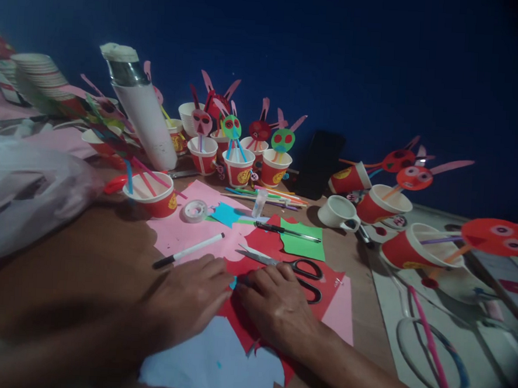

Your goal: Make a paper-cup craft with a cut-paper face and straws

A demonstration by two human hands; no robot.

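White flask [144,117], mug [335,213], possibly a phone [320,164]

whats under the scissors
Red paper shows beneath the scissors, around the handle loops. The right hand covers part of them, so what lies beneath them there cannot be seen.

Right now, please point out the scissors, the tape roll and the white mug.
Scissors [259,256]: head view, on the blades.
Tape roll [203,212]: head view, on its ring.
White mug [331,218]: head view, outer wall.
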